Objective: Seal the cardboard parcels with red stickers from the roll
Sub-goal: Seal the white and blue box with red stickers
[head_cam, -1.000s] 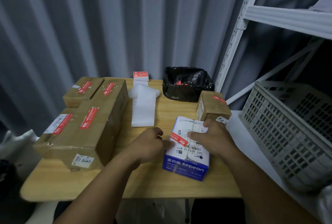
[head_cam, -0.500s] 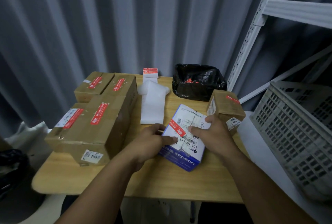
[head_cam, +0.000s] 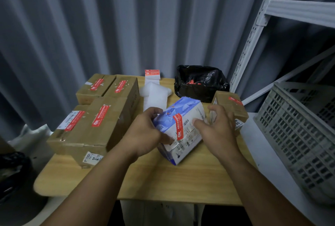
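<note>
Your left hand (head_cam: pixel 145 131) grips the tilted blue-and-white box (head_cam: pixel 183 117) at its left edge, your right hand (head_cam: pixel 215 126) loosely spread beside it; it is probably light and stiff, so hold its edges.

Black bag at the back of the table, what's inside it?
Inside the black bag, a few red scraps show near the opening; anything deeper is hidden by its dark walls.
</note>
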